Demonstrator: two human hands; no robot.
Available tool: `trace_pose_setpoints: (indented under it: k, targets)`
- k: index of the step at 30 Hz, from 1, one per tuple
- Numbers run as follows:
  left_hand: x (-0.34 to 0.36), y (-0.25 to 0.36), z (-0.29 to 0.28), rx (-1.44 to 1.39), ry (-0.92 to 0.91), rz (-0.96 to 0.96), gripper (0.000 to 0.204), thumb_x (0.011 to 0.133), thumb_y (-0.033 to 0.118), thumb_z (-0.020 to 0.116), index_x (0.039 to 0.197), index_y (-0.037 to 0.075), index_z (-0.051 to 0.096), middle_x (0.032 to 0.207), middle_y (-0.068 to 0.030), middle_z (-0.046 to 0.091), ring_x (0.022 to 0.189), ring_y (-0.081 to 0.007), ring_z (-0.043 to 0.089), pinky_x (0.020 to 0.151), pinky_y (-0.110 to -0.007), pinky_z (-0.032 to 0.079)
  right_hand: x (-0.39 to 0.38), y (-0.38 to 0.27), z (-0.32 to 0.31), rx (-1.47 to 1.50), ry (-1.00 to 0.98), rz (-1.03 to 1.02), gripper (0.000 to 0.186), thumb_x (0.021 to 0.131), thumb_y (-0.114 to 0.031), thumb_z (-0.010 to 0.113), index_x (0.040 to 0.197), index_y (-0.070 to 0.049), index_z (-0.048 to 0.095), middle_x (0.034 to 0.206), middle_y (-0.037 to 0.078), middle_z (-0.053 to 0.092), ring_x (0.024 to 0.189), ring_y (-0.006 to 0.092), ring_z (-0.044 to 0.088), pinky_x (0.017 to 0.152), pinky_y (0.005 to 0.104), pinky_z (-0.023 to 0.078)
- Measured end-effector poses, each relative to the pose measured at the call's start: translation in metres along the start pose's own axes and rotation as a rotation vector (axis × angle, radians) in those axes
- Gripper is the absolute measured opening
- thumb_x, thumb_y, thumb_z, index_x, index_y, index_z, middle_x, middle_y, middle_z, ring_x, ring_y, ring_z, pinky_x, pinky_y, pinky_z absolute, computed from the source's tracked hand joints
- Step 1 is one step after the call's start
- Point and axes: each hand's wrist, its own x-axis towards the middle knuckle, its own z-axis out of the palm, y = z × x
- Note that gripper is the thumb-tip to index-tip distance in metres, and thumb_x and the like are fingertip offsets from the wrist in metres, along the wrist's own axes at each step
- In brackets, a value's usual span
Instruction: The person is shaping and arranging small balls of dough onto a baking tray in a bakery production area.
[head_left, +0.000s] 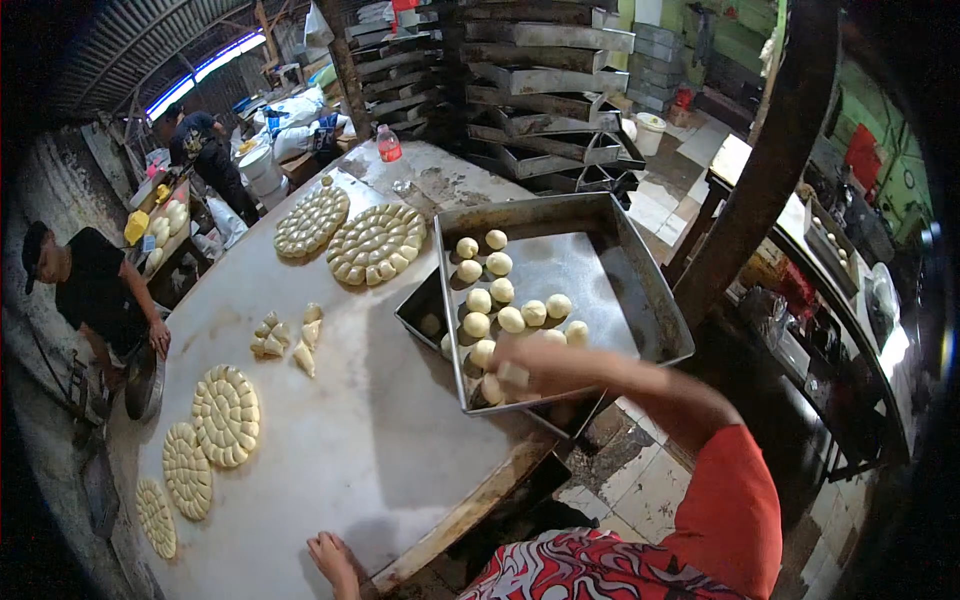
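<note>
My right hand (535, 364), slightly blurred, reaches over the near left corner of a deep metal tray (655, 300). Its fingers close around a pale dough ball (513, 374). Several round dough balls (511, 319) sit along the tray's left and near side. The tray is propped at an angle on another metal tray (418, 310) beneath it at the table's right edge. My left hand (332, 560) rests on the table (330, 450) near its front edge, fingers stretched out and holding nothing.
Scored dough rounds (226, 415) lie on the table's left and far side. Small dough pieces (305, 340) are in the middle. A bottle of red liquid (388, 144) stands at the far edge. Stacked trays (545, 90) rise behind. A person (90, 285) stands at left, another farther back.
</note>
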Motion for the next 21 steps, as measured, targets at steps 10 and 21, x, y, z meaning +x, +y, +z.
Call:
trace_pose_setpoints:
  k: [10, 21]
  targets:
    - [0.090, 0.318, -0.133, -1.170, -0.787, 0.251, 0.032, 0.084, 0.005, 0.059, 0.113, -0.003, 0.047, 0.103, -0.0109, 0.055, 0.094, -0.0160, 0.054, 0.083, -0.030, 0.047, 0.053, 0.269, -0.049, -0.386, 0.281, 0.237, 0.038, 0.080, -0.032, 0.060, 0.106, -0.003, 0.058, 0.115, 0.020, 0.053, 0.101, 0.0414, 0.052, 0.085, 0.0445, 0.044]
    - [0.186, 0.556, -0.004, -0.065, -0.330, 0.961, 0.062, 0.071, 0.019, 0.067, 0.126, 0.010, 0.040, 0.113, -0.0159, 0.057, 0.111, -0.0327, 0.050, 0.094, -0.039, 0.039, -0.130, 0.049, -0.037, -0.180, 0.772, -0.033, 0.060, 0.077, -0.023, 0.070, 0.129, -0.009, 0.044, 0.135, 0.018, 0.037, 0.118, 0.0381, 0.043, 0.096, 0.0453, 0.040]
